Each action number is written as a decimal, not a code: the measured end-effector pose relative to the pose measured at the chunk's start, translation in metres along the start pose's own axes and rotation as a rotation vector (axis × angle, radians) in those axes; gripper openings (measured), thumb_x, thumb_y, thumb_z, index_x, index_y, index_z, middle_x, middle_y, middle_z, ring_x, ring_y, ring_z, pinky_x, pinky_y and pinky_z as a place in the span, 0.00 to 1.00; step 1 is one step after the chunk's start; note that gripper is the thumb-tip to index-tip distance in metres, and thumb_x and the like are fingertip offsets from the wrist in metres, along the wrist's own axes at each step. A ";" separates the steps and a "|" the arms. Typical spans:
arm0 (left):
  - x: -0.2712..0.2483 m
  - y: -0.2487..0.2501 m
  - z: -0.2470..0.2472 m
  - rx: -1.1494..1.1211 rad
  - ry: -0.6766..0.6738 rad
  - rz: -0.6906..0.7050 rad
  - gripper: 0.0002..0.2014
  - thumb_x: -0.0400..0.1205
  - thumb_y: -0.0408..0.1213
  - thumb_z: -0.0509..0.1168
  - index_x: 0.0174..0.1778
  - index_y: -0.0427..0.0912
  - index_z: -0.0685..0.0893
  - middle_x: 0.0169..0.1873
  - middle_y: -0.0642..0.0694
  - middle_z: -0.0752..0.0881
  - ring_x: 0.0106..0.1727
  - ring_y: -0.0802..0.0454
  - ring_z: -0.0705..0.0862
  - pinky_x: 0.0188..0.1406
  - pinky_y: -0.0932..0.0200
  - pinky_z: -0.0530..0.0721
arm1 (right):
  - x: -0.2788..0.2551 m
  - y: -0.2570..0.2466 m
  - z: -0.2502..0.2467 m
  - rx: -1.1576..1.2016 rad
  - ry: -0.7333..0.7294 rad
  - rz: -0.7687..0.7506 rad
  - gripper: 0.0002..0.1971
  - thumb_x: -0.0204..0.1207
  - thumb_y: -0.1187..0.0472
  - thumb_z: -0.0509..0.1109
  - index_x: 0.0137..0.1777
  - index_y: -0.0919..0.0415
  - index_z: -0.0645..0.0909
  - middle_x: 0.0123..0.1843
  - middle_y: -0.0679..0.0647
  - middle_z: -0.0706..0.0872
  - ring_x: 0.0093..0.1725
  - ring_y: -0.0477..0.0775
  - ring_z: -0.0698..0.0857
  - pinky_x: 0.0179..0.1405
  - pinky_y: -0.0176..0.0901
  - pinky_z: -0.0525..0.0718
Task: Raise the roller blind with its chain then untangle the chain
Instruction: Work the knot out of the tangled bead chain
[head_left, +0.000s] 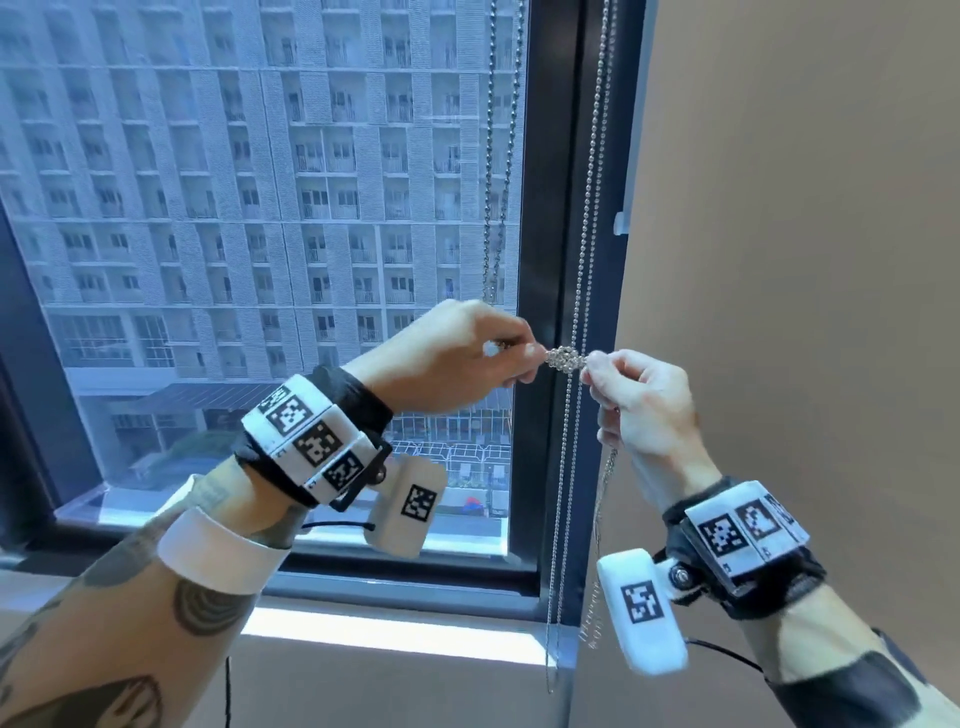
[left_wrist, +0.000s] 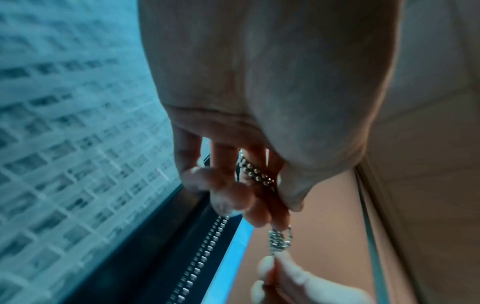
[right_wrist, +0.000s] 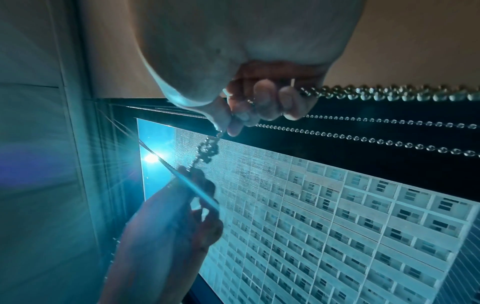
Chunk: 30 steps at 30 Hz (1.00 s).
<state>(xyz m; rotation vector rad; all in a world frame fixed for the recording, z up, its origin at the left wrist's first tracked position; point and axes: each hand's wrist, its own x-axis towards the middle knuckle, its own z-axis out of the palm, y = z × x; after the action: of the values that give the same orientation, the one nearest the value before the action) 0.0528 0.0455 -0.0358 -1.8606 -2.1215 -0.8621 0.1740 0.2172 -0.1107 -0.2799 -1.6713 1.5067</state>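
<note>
While hands pinch the knot, wrist views show chain inside palms

No readable text, brand or number anywhere; only black-and-white square code markers on the wrist bands and the hanging white camera pods.

A pale window sill runs below the dark window frame; the bead chain hangs past its right end, seemingly not resting on it.
</note>
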 end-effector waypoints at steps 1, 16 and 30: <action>0.001 0.004 0.000 -0.104 -0.015 -0.008 0.15 0.91 0.39 0.64 0.42 0.36 0.88 0.32 0.49 0.89 0.22 0.59 0.80 0.25 0.69 0.77 | 0.001 0.002 0.003 -0.011 0.002 -0.012 0.17 0.88 0.57 0.71 0.35 0.56 0.83 0.25 0.46 0.71 0.21 0.46 0.65 0.25 0.41 0.62; 0.000 0.006 0.000 -0.098 -0.164 -0.068 0.23 0.86 0.24 0.64 0.74 0.50 0.79 0.60 0.60 0.87 0.31 0.58 0.91 0.35 0.60 0.90 | -0.008 -0.008 0.011 -0.173 -0.331 -0.106 0.08 0.86 0.62 0.69 0.55 0.57 0.91 0.26 0.42 0.74 0.24 0.46 0.69 0.29 0.44 0.68; 0.003 -0.013 0.006 0.288 0.049 0.014 0.17 0.83 0.62 0.62 0.40 0.53 0.83 0.33 0.58 0.82 0.33 0.60 0.80 0.38 0.53 0.81 | -0.018 -0.015 -0.003 -0.136 -0.338 -0.322 0.08 0.69 0.65 0.79 0.43 0.55 0.83 0.34 0.52 0.82 0.31 0.50 0.76 0.33 0.43 0.75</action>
<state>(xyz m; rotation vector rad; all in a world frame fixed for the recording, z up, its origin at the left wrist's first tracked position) 0.0410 0.0505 -0.0435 -1.6879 -2.0729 -0.5572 0.1927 0.2040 -0.1047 0.1788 -1.9780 1.2488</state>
